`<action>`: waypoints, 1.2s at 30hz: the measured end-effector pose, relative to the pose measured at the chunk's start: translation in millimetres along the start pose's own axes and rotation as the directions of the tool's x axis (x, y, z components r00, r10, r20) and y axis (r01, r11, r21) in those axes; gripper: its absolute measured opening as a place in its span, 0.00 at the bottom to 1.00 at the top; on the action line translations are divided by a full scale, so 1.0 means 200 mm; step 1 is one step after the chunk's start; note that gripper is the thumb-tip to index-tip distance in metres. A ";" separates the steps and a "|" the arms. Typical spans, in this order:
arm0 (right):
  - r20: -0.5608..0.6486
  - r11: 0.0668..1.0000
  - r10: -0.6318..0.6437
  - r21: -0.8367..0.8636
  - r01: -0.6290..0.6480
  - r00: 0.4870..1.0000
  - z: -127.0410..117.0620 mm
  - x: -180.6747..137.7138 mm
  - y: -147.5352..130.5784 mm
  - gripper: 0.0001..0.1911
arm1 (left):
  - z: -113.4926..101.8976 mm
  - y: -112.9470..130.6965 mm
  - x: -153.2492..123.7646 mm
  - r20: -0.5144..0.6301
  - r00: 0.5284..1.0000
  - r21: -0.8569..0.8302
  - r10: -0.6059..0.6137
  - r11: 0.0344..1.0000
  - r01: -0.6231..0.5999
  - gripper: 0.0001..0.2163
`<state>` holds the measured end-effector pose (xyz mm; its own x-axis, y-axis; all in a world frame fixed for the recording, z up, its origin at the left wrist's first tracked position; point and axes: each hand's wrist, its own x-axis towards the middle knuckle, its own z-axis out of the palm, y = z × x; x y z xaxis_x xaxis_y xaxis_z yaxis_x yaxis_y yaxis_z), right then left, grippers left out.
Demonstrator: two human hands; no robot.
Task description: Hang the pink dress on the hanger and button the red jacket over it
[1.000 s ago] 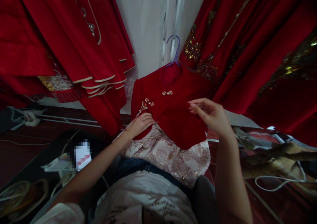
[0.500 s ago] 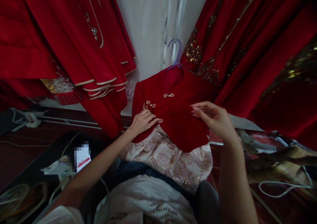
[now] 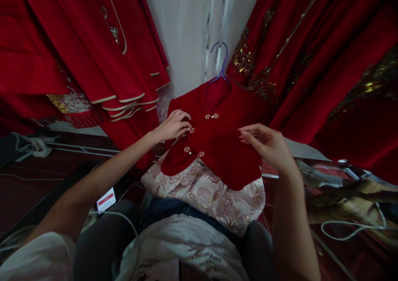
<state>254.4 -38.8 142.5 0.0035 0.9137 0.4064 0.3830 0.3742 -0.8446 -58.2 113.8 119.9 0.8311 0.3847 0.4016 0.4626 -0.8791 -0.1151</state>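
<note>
A small red velvet jacket with pearl clasps hangs on a purple hanger in front of me, over a pale gold-patterned skirt that lies on my lap. My left hand is at the jacket's left front edge, fingers curled and pinching at a pearl clasp. My right hand holds the jacket's right side, thumb and fingers pinched on the red fabric.
Long red garments with cream trim hang at the left, and red ones with gold embroidery at the right. A white wall is behind. Cables and cloth lie on the dark red floor at the right.
My left hand has moved up from the jacket's lower clasp to a higher clasp near the shoulder. My right hand has stayed on the jacket's right side.
</note>
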 end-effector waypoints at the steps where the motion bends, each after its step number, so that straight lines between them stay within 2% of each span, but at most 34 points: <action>1: 0.003 1.000 0.001 -0.003 -0.001 1.000 0.00 0.00 0.00 0.13 | -0.01 0.00 0.02 0.014 1.000 0.002 0.009 1.000 -0.009 0.09; 6: 0.018 1.000 0.022 -0.002 -0.022 1.000 0.00 0.00 0.02 0.13 | -0.01 -0.01 0.08 0.090 0.992 -0.012 0.091 0.996 -0.090 0.05; 9: 0.022 1.000 0.028 0.000 -0.028 0.999 0.00 0.00 0.02 0.13 | 0.00 -0.03 0.11 0.090 0.984 0.020 0.155 0.987 -0.157 0.08; 11: 0.021 1.000 0.027 -0.006 -0.027 0.999 -0.01 0.00 0.02 0.13 | 0.00 -0.03 0.13 0.077 0.985 0.054 0.154 0.986 -0.158 0.10; 15: 0.029 0.999 0.029 -0.017 -0.028 0.999 -0.01 0.00 0.03 0.14 | 0.01 0.03 0.20 -0.062 0.997 0.065 0.039 0.997 -0.035 0.12; 18: 0.044 0.999 0.036 -0.014 -0.035 0.998 -0.01 0.00 0.04 0.14 | 0.02 0.10 0.29 -0.167 0.985 0.072 -0.042 0.996 0.055 0.14; 23: 0.063 0.999 0.033 -0.035 -0.031 0.997 -0.01 0.00 0.03 0.15 | 0.08 0.15 0.42 -0.177 0.980 0.096 -0.087 0.990 0.105 0.13; 30: 0.068 0.999 0.039 -0.041 -0.036 0.997 0.00 0.00 0.04 0.15 | 0.09 0.18 0.45 -0.154 0.988 0.085 -0.011 0.996 0.024 0.09; 36: 0.084 0.999 0.020 -0.043 -0.017 0.996 0.01 0.00 0.05 0.15 | 0.09 0.17 0.46 -0.165 0.978 0.180 0.124 0.979 -0.094 0.09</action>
<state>255.3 -34.3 134.0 -0.0664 0.9311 0.3586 0.4226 0.3518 -0.8352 39.2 124.4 135.9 0.8195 0.2209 0.5288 0.4308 -0.8460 -0.3143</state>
